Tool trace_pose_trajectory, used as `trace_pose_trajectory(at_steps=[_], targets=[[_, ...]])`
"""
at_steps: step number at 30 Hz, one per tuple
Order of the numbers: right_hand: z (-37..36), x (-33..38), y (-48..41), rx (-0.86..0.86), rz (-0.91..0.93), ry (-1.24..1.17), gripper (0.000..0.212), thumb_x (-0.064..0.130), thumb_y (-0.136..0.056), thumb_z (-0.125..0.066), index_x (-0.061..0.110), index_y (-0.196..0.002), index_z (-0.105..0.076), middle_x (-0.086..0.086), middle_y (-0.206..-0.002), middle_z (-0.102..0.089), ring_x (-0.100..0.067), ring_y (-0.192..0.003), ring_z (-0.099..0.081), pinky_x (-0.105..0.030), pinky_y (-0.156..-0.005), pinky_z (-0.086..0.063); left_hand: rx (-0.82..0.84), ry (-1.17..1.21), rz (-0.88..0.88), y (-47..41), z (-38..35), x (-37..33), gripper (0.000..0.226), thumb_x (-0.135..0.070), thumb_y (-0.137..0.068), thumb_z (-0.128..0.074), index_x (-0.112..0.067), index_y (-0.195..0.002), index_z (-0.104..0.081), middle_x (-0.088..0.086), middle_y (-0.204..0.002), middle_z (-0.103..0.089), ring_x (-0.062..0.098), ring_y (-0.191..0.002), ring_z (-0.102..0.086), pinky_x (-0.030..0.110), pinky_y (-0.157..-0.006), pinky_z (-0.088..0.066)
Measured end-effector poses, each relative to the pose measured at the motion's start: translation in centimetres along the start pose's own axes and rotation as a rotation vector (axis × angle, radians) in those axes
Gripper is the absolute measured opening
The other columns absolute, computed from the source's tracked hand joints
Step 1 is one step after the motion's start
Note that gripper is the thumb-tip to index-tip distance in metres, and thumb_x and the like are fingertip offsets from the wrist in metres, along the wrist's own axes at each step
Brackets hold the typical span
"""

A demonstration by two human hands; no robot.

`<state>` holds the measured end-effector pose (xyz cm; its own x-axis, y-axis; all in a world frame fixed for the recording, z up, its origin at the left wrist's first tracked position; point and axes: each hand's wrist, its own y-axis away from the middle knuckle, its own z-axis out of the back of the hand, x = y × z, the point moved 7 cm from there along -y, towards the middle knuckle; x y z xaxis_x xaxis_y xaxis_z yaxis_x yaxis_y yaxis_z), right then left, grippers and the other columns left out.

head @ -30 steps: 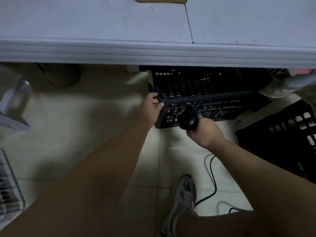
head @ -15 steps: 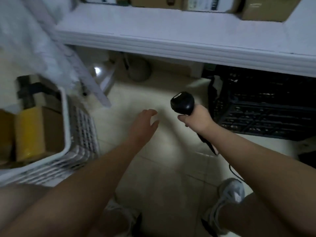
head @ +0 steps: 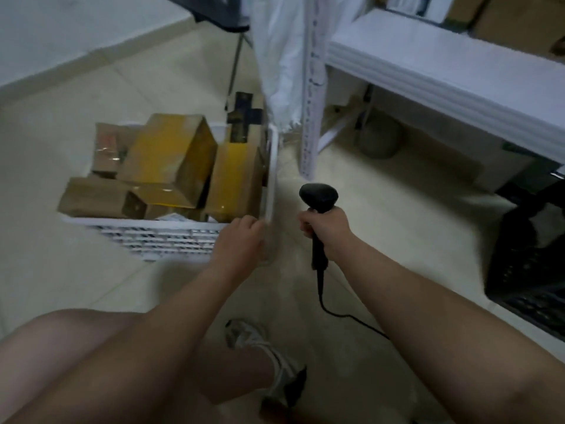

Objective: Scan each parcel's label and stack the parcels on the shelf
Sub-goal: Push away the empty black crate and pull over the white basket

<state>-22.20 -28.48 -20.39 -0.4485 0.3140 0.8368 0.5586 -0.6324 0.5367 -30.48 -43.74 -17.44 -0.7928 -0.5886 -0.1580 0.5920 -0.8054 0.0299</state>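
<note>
Turned to the parcels [head: 171, 160]; none lifted yet.
They sat in white basket [head: 146, 222] on floor; L grip [head: 241, 240], spread mid-air 0.5 s earlier, had curled onto its near-right corner; R grip [head: 327, 231] stayed clenched round scanner [head: 318, 197]; shelf [head: 443, 75] lay further right.

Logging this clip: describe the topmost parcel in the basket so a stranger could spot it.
Left of the white shelf post a white slatted basket stands on the floor, packed full. The topmost parcel lies tilted across the middle of the pile. It is the largest box, with its upper face yellow-taped, whereas the other yellow-taped box stands lower, against the basket's right wall.
</note>
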Motion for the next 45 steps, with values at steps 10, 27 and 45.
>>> trace_pose_trajectory(at_steps=[10, 27, 45], targets=[[-9.1, -0.5, -7.9, -0.036, 0.088, 0.302, 0.027, 0.015, -0.082, -0.072, 0.016, -0.072, -0.048, -0.01, -0.085, -0.058, -0.024, -0.082, -0.057, -0.037, -0.075, -0.05, -0.011, -0.051, 0.309, 2.4, -2.6, 9.8, 0.045, -0.015, -0.085, -0.06, -0.005, -0.128, -0.052, 0.02, -0.123, -0.052, 0.039, -0.107, -0.049, 0.047, -0.084, -0.043], [-6.0, -2.5, -4.2, -0.151, 0.12, 0.341, 0.045, 0.017, -0.088, -0.066, 0.004, -0.129, -0.051, -0.014, -0.118, -0.064, -0.024, -0.096, -0.06, -0.024, -0.065, -0.04, 0.21, -0.077, 0.424, 3.9, -4.2, 8.9, 0.058, -0.013, -0.096, -0.046, -0.03, -0.148, -0.026, 0.012, -0.147, -0.028, 0.04, -0.134, -0.025, 0.046, -0.1, -0.043], [16.1, -9.2, 4.4, -0.473, 0.012, 0.334, 0.04, 0.017, -0.086, -0.068, 0.003, -0.121, -0.055, -0.016, -0.112, -0.066, -0.035, -0.105, -0.062, -0.029, -0.076, -0.04, 0.349, -0.247, -0.164, 4.1, -5.9, -12.3, 0.041, -0.014, -0.098, -0.04, -0.014, -0.139, -0.04, 0.012, -0.138, -0.037, 0.032, -0.126, -0.035, 0.039, -0.085, -0.046]])
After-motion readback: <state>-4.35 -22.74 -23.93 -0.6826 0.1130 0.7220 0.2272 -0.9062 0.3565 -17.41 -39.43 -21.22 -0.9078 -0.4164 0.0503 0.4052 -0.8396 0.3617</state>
